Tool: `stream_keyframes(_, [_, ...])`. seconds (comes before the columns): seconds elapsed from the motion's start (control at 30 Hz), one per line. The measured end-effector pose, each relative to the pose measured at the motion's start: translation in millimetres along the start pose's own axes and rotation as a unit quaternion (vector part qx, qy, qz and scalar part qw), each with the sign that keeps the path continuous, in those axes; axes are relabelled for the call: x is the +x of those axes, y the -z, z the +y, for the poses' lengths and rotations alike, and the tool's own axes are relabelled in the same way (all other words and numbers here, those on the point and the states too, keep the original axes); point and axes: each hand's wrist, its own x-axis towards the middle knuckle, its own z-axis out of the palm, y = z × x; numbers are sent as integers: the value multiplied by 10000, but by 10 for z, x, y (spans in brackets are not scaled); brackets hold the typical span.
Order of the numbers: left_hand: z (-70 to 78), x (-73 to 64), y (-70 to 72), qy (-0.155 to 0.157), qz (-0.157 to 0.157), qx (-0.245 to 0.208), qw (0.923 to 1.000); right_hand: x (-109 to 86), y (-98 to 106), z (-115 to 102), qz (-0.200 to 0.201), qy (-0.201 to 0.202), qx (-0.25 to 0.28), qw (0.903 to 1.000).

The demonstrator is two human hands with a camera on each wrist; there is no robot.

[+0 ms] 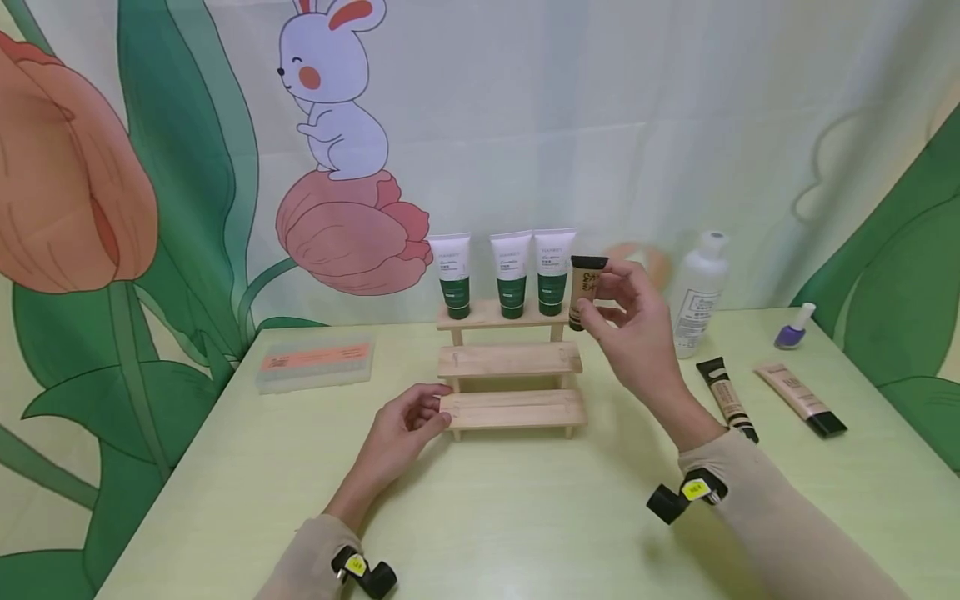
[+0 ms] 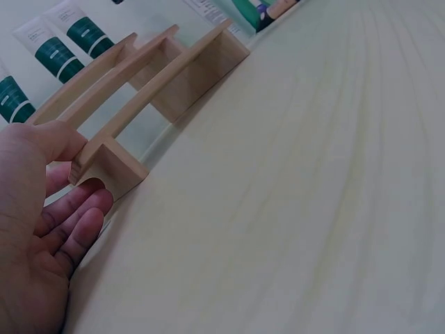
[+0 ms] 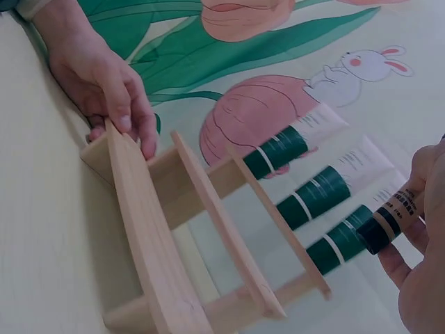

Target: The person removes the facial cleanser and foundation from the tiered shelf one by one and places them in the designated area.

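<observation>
A three-step wooden display rack (image 1: 512, 410) stands on the table, and three white-and-green cosmetic tubes (image 1: 512, 275) stand upright along its top step. At the left end of the lowest step, my left hand (image 1: 405, 423) grips the wood; the left wrist view shows the thumb on the step (image 2: 115, 156) and fingers beside and below it. My right hand (image 1: 637, 329) pinches a small tan cosmetic tube (image 1: 584, 287) with black ends. That tube is held upright just right of the top step, close to the rightmost white-and-green tube. The two lower steps bear nothing.
Right of the rack are a white bottle (image 1: 700, 292), a black-and-tan tube (image 1: 726, 396), a beige tube with black cap (image 1: 801, 400) and a purple nail polish bottle (image 1: 795, 327). A flat translucent case (image 1: 315, 365) lies to the left. A printed curtain (image 1: 525, 125) hangs behind.
</observation>
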Motion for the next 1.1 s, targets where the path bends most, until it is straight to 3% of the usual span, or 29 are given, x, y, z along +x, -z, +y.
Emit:
stream_keyframes(0.23, [-21,3,-3,1,4,-15,10000,17,330,10,415,302,-89,9986])
stream_keyframes(0.47, [-3,0,-3,-31,-1,-58,10000,-14,619,65,776,233,-208,9965])
stream_keyframes(0.73, [-33,-3,-5,-3,-24,-47,10000,-156,799,224,1041,-61,-499,9933])
stream_keyframes(1.1, [-37,6,-8,-16,-17,-12,10000,-465,880,508,932,-699,-717,9906])
